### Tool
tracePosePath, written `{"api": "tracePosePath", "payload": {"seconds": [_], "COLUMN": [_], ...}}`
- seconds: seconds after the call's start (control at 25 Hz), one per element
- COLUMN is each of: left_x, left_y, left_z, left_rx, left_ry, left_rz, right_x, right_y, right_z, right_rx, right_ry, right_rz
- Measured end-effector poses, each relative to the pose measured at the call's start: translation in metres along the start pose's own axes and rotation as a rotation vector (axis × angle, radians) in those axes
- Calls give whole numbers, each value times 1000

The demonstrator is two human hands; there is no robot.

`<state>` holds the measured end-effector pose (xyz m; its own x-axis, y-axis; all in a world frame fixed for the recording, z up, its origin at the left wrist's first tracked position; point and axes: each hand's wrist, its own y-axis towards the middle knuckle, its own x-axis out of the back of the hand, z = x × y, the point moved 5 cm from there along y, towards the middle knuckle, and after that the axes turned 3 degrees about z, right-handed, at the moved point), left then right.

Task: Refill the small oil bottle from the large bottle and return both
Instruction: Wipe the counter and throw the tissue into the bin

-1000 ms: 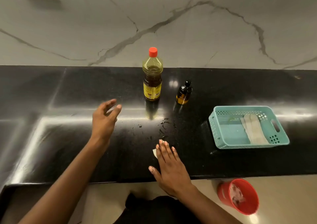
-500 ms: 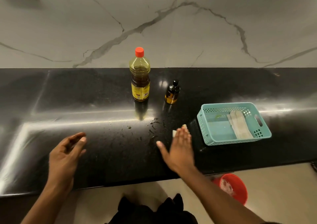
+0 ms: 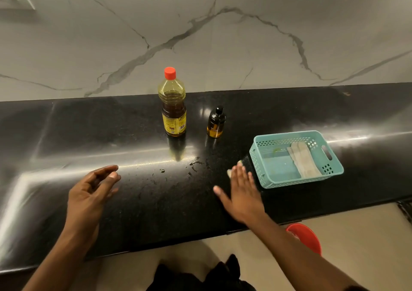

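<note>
Head view. Large bottle (image 3: 173, 105) stands upright at the back of the black tabletop (image 3: 66, 130), red cap on, dark oil roughly to the shoulder. Small oil bottle (image 3: 215, 122) stands just beside it on its right, apart, black cap on. Both capped and set back near the wall: reads as returned, pour likely done.

Droplets (image 3: 194, 164) lie on the tabletop in front of the bottles, probably spill. Right hand (image 3: 242, 192) lies flat, fingers spread, grip open, pressing a pale scrap (image 3: 229, 172), likely a wipe, just beside the teal basket (image 3: 296, 159). The basket holds a folded cloth (image 3: 304, 160). Left hand (image 3: 91, 192) hovers, fingers loosely curled, grip open, holding nothing.

Red bin (image 3: 306, 237) sits on the floor below the edge.

Yellow label on the large bottle: print too small to read. No brand legible.
</note>
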<state>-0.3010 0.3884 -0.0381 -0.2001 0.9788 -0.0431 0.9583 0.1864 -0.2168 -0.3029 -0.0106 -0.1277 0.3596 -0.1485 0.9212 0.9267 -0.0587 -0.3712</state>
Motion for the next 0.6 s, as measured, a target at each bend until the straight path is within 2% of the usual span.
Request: {"api": "tracePosePath", "payload": {"seconds": [0.08,0.12,0.2,0.28,0.36,0.4,0.44,0.6], "left_x": [1,-1,-8,-18,-21,-20,-18,7], "left_y": [-6,-8,-8,-5,1,2,3,-8], "left_z": [6,8,8,1,-4,-6,-6,8], "left_rx": [-3,-4,8,5,-11,-16,-19,-1], "left_ry": [11,15,31,38,34,23,8,12], "left_rz": [9,10,30,42,48,56,57,-2], "right_x": [11,7,-22,-52,-56,-52,-43,15], "right_y": [22,24,-6,-66,-91,-85,-70,30], "right_z": [18,50,134,196,191,169,138,10], "right_rx": [-124,-82,197,506,669,690,626,22], "right_ry": [95,116,132,94,39,12,-22,-1], "right_rz": [-48,-52,-32,66,137,104,46,-20]}}
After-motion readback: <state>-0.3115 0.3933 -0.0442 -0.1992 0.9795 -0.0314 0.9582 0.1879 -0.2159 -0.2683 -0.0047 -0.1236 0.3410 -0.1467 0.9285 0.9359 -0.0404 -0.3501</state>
